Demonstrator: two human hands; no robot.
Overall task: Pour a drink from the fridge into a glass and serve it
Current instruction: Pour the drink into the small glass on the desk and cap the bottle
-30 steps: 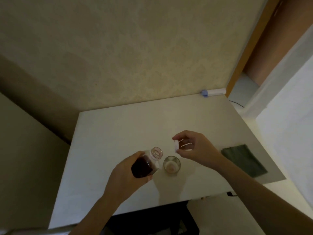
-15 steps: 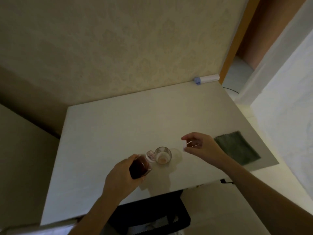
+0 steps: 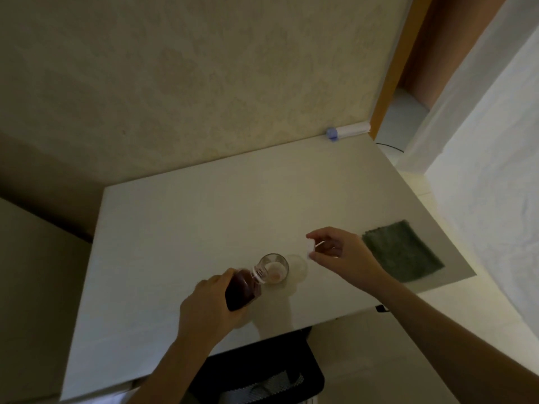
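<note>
A small clear glass (image 3: 275, 268) stands on the white table (image 3: 180, 223), near its front edge. My left hand (image 3: 208, 304) grips a bottle of dark red drink (image 3: 243, 288), tilted so that its open neck rests over the glass's left rim. A little pale liquid shows at the bottom of the glass. To the right of the glass, my right hand (image 3: 339, 253) hovers just above the table and pinches the small white bottle cap (image 3: 310, 248) between thumb and fingers.
A dark green cloth (image 3: 404, 250) lies flat at the table's right edge. A white tube with a blue end (image 3: 347, 132) lies at the far right corner against the wall. A black chair (image 3: 262, 371) sits under the front edge.
The bottle has tipped further and its neck has moved onto the glass's rim. My right hand with the cap has drifted right, away from the glass. The view has shifted.
</note>
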